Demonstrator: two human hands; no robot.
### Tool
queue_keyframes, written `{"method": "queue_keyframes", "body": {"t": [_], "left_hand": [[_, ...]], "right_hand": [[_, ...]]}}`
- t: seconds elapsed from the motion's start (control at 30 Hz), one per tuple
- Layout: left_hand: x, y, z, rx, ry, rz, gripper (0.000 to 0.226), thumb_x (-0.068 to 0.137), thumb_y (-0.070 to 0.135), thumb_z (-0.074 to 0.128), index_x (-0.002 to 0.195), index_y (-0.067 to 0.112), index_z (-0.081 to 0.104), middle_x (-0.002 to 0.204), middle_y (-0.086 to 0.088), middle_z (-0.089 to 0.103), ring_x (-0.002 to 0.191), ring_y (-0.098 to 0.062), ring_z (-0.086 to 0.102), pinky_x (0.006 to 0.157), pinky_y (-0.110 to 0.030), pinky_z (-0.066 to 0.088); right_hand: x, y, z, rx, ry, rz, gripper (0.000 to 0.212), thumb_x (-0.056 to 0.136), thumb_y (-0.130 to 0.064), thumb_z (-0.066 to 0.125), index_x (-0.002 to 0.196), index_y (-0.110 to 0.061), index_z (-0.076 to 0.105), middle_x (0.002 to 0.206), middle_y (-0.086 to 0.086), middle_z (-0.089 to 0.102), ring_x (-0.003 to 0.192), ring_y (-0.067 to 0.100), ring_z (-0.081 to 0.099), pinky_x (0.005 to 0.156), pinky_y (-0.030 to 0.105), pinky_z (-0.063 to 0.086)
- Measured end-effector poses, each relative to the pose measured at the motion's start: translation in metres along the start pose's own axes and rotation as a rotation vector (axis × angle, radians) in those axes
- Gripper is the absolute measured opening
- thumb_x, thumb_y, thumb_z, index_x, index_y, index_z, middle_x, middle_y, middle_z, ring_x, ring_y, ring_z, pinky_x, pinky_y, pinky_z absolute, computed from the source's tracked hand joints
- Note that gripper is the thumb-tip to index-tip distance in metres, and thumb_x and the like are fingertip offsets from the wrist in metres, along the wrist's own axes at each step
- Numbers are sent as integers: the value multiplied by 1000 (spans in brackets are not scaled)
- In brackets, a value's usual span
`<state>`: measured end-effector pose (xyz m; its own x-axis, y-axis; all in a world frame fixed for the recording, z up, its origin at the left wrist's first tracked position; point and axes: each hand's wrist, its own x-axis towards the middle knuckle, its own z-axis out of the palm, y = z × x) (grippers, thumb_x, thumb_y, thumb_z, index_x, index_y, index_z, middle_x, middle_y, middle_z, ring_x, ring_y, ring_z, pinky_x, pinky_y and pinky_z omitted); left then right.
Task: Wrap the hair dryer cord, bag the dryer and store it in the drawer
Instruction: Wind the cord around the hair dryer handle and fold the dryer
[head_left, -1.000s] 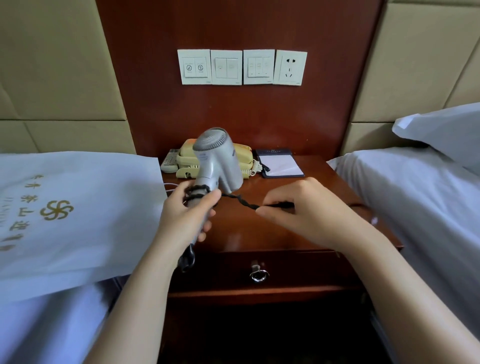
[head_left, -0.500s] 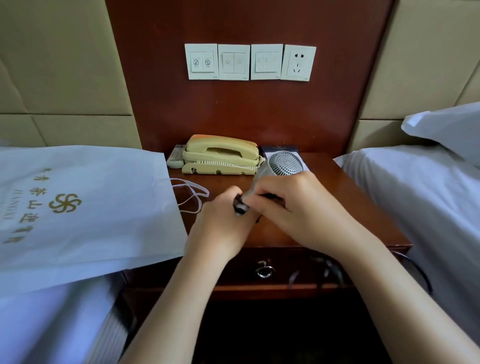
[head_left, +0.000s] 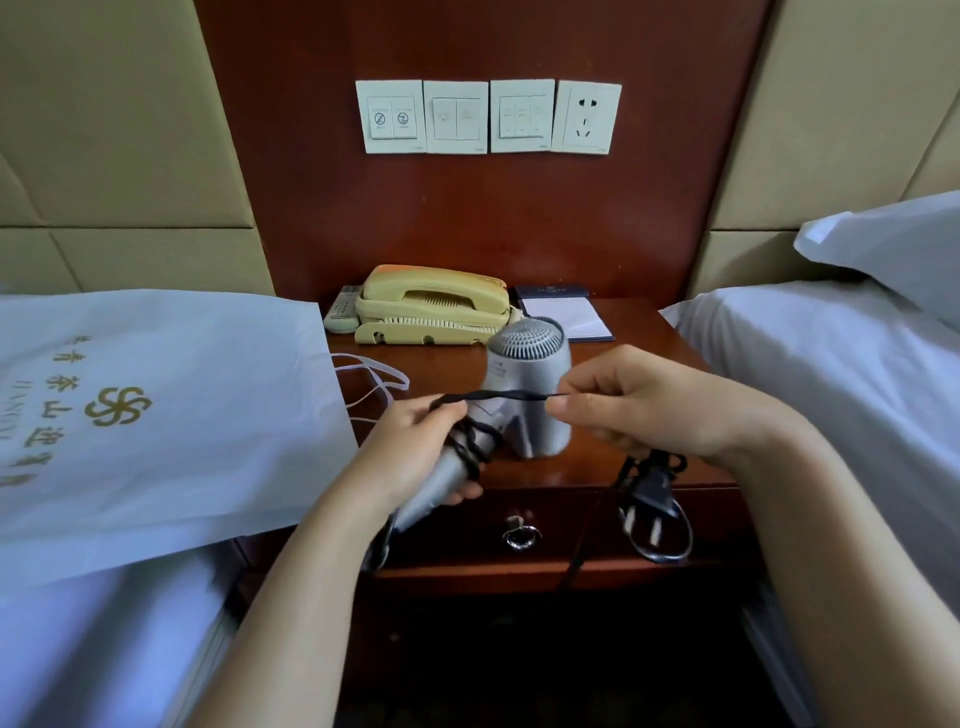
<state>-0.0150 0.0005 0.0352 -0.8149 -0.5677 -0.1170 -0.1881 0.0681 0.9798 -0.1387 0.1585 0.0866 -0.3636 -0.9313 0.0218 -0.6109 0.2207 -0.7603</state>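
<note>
We logged the setting as a hotel guest room. Two beds in plain white linen, left bed (head_left: 78, 649) and right bed (head_left: 831, 389), flanked one dark wood nightstand (head_left: 644, 332). On it stood a cream corded telephone (head_left: 434, 304), a remote control (head_left: 342, 312) and a notepad (head_left: 569, 317) in a dark folder. Above, a row of switch plates (head_left: 457, 117) sat beside a wall socket (head_left: 586, 117). Padded wall panels (head_left: 104, 130) backed the beds. A white bag (head_left: 156, 415) bore a gold logo.

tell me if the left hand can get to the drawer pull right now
Probably not yet: the left hand grips the hair dryer by its handle, with the cord wound on it. The drawer pull sits just below, uncovered, so the way looks free once that hand lets go.
</note>
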Motion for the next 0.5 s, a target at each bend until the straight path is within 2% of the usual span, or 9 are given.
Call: {"method": "queue_keyframes", "body": {"t": [0.07, 0.17, 0.23, 0.3, 0.37, 0.43, 0.5], "left_hand": [[-1, -1, 3, -95, -56, -33, 23, 97, 20, 43, 86, 12, 62, 62, -12, 68, 44, -25, 64, 43, -25, 49], [-1, -3, 1, -74, -29, -30, 24, 97, 22, 43, 84, 15, 61, 63, -13, 67, 43, -23, 62, 41, -23, 45], [0, -4, -3, -11, -17, -31, 25, 96, 25, 42, 87, 11, 60, 63, -16, 66, 40, -22, 59, 41, -23, 43], [0, -6, -5, 52, -49, -31, 29, 95, 26, 42, 85, 5, 59, 59, -15, 66, 39, -23, 56, 41, -24, 43], [-1, -5, -4, 116, -111, -23, 32, 95, 25, 42, 79, 2, 56, 54, -14, 64, 38, -23, 55, 40, -24, 41], [-3, -2, 0, 157, -202, -16, 33, 94, 25, 42, 76, 0, 53, 52, -14, 62, 36, -23, 54, 40, -23, 39], [-5, 0, 2, 165, -293, -29, 32, 94, 27, 44, 81, -1, 51, 54, -16, 61, 36, -23, 53, 41, -22, 39]], "right_hand": [[0, 4, -1, -49, -1, 61, 43, 90, -33, 56, 51, -19, 45, 48, -5, 37, 45, 11, 30, 43, 19, 28], [-2, 9, -2, -110, 47, 129, 43, 90, -38, 56, 53, -18, 43, 45, -8, 35, 41, 6, 31, 43, 18, 29], [-2, 13, -2, -296, 192, 87, 49, 87, -46, 55, 52, -16, 37, 43, -6, 32, 45, 9, 30, 48, 25, 29], [-2, 12, -1, -515, 407, 46, 54, 81, -55, 52, 52, -13, 37, 44, -1, 36, 49, 15, 36, 52, 32, 31], [-3, 10, -2, -639, 619, 27, 55, 77, -62, 49, 53, -12, 42, 47, 2, 42, 53, 19, 43, 50, 31, 32], [-5, 15, -8, -641, 764, 4, 59, 72, -67, 51, 54, -12, 45, 46, 2, 43, 52, 20, 45, 48, 28, 32], [-4, 26, -13, -556, 807, 3, 63, 66, -73, 48, 53, -11, 45, 44, 1, 39, 49, 20, 43, 49, 30, 33]]}}
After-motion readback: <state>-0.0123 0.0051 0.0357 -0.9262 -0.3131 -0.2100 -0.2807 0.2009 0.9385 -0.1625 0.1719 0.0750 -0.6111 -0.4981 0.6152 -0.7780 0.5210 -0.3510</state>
